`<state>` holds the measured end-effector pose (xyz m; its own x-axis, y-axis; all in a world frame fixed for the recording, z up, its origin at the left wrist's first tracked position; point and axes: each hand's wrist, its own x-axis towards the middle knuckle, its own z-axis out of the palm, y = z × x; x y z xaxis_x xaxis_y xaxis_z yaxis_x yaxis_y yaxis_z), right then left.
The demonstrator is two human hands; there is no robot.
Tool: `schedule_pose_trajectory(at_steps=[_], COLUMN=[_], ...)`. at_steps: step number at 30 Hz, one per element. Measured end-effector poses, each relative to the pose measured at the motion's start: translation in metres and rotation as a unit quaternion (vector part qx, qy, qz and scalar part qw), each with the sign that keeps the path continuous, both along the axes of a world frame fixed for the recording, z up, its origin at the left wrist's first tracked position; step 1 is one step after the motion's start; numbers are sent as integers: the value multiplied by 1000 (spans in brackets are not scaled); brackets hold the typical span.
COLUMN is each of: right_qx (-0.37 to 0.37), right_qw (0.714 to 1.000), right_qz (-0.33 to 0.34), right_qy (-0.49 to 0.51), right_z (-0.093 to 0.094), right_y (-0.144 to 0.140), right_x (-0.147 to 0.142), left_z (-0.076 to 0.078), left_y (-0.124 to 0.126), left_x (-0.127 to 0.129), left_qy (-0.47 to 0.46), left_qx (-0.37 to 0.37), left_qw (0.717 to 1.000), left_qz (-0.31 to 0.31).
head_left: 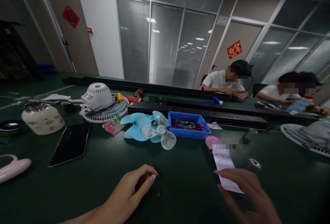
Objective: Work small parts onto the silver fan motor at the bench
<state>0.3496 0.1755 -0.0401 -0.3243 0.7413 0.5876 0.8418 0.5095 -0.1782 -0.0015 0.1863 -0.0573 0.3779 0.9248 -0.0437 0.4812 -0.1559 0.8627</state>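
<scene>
My left hand (132,188) is over the green table in the middle, with thumb and index fingertips drawn together. Whatever they pinch, if anything, is hidden or too small to see. A tiny ring-shaped piece, like a nut (158,194), lies on the table just right of the thumb. My right hand (249,191), slightly blurred, hovers at the lower right with thumb and fingers apart and nothing visible between them. Partly behind its fingers lies a phone (223,162) with a lit screen, its top end by a pink round object (211,140).
Light-blue fan blades (138,127) and a blue tray (190,133) of wires lie ahead. Leftward are a fan base (96,97), a jar (42,117) and a dark tablet (70,143). Metal cylinders (254,164) stand right. People (224,81) sit across, beyond long black rails (196,114).
</scene>
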Motion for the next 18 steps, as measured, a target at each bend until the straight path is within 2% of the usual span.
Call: schedule_pose_trajectory(at_steps=[2, 4, 6, 9, 11, 13, 16, 18], right_qx=[-118, -193, -205, -172, -158, -149, -83, -2], right_qw=[981, 956, 945, 946, 951, 958, 981, 996], right_qz=[143, 210, 245, 261, 254, 237, 175, 89], right_qy=[-49, -65, -75, -87, -74, -53, -30, -12], right_z=[3, -7, -24, -45, -45, -31, 1, 18], right_y=[-1, 6, 18, 35, 42, 45, 49, 52], right_x=[-53, -97, -127, -145, -141, -123, -66, -12], left_z=[-2, -5, -5, -3, 0, 2, 3, 3], left_y=[0, -1, -1, -1, -2, -3, -6, -7], left_x=[-1, -2, -2, -1, 0, 0, -1, -2], left_qy=[-8, -20, -30, -25, -15, -11, -13, -14], left_qx=[3, 6, 16, 39, 49, 52, 51, 49], left_qw=[1000, 1000, 999, 999, 999, 999, 998, 999], left_qz=[0, -3, -5, -2, 4, 12, 18, 18])
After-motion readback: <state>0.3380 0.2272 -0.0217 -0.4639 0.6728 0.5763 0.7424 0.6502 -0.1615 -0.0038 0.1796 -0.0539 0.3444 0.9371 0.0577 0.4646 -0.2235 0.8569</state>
